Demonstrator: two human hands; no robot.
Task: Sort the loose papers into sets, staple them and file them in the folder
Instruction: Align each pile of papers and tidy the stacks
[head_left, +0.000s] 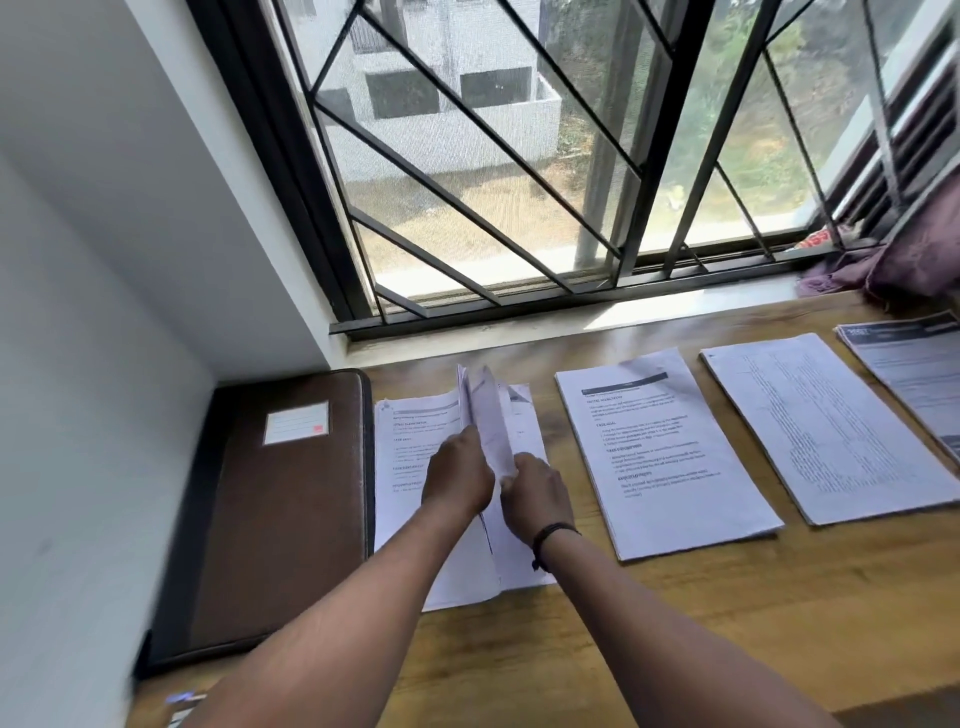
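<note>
near table (649, 639) edge: open wood. obstacles: folder (275, 519) against left wall (78, 415); paper stacks (670, 457) ranged rightward, narrow gaps between.

So we've got a wooden desk (649, 623) under the window. Lying on it: a brown folder (280, 519) at far left, then four paper stacks in a row (405, 467) (670, 457) (831, 426) (919, 374), plus purple cloth (883, 265) back right.

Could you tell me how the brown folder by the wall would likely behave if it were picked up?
The folder looks thick and padded, so it would probably stay fairly stiff. It lies flat and closed on the table, so it should slide rather than tip. Its weight cannot be judged.
</note>
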